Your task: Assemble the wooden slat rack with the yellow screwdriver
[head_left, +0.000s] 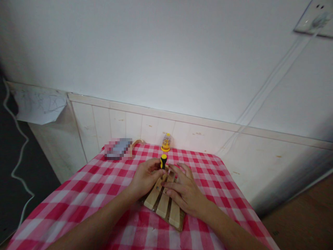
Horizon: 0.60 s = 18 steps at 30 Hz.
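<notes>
On the checkered tablecloth, near the middle of the table, lies a wooden bar assembly, set at an angle. Its pale bars lie side by side with narrow dark gaps between them, and their near ends point toward the person. At least one small dark fastener shows on the left bar. At the far part of the assembly, a screwdriver with a yellow-and-black handle stands nearly upright, yellow cap at the top; its tip is hidden, so its engagement with a fastener cannot be confirmed. The left hand approaches from the left side and is closed on the lower part of the screwdriver, with the thumb at the near side and the fingers behind. The right hand lies over the right side of the assembly, palm down, fingers spread apart and extended across the bars toward the screwdriver. Beyond the screwdriver, near the far edge of the table, stands a yellow-based container with a clear body; its contents are too small to identify. To its left, at the far left corner, rests a pixelated object whose details cannot be determined. Behind the table rises a pale paneled wall.
</notes>
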Each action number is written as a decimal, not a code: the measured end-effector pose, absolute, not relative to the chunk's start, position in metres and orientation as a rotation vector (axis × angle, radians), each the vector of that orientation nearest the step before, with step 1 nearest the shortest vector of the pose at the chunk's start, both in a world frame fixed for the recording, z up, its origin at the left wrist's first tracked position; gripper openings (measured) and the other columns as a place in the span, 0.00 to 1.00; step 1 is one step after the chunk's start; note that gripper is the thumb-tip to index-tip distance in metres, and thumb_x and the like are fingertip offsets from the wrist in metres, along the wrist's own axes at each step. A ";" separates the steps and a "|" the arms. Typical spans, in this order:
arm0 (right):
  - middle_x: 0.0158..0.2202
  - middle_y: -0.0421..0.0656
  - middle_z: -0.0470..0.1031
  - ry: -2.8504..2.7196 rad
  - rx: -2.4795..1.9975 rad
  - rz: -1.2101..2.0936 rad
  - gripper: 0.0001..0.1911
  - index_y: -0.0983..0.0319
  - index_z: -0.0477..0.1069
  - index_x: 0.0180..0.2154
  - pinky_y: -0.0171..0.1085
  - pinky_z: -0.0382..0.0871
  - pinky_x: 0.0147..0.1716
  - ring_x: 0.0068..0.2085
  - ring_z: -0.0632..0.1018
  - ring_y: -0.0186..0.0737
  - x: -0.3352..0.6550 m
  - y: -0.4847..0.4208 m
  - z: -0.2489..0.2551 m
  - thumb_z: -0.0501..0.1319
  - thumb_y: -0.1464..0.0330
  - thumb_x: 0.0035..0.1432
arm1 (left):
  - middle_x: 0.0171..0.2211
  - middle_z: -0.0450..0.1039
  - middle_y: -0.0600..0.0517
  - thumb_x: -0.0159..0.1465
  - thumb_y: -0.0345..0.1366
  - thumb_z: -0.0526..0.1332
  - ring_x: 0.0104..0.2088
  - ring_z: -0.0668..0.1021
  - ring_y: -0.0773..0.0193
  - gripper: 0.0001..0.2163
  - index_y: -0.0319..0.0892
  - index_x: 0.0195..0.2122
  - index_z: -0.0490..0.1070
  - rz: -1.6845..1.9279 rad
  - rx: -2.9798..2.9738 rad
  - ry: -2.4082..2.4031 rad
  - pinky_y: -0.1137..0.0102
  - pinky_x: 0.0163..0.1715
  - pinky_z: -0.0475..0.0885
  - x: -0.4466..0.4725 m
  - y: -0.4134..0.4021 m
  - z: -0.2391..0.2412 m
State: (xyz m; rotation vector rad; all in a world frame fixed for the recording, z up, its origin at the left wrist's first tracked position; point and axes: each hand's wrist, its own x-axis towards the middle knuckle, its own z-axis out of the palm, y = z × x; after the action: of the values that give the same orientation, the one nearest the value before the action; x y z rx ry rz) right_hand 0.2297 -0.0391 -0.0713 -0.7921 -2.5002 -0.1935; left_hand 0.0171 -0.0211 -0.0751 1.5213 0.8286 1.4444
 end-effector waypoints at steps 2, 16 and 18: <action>0.66 0.50 0.64 -2.498 -0.786 -0.195 0.16 0.51 0.80 0.53 0.67 0.58 0.63 0.67 0.62 0.57 0.230 -0.038 -0.072 0.55 0.60 0.74 | 0.40 0.83 0.49 0.60 0.29 0.65 0.41 0.84 0.59 0.09 0.41 0.42 0.79 1.430 1.530 0.800 0.66 0.44 0.77 0.017 -0.021 -0.076; 0.69 0.49 0.64 -2.517 -0.825 -0.173 0.15 0.51 0.80 0.53 0.66 0.58 0.64 0.67 0.64 0.57 0.228 -0.041 -0.068 0.57 0.61 0.73 | 0.40 0.80 0.52 0.63 0.30 0.64 0.40 0.83 0.62 0.15 0.44 0.52 0.74 1.517 1.459 0.720 0.68 0.44 0.77 0.016 -0.028 -0.072; 0.70 0.48 0.63 -2.519 -0.834 -0.160 0.15 0.51 0.80 0.53 0.65 0.57 0.65 0.68 0.63 0.56 0.228 -0.041 -0.067 0.57 0.61 0.73 | 0.42 0.79 0.52 0.64 0.30 0.64 0.40 0.83 0.64 0.24 0.47 0.61 0.67 1.583 1.415 0.734 0.69 0.42 0.77 0.015 -0.031 -0.071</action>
State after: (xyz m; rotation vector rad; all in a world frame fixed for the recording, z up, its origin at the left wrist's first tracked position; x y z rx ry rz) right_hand 0.2277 -0.0414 -0.0671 -0.8345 -2.5194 -0.1605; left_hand 0.0145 -0.0312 -0.0710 1.4154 0.7344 1.5825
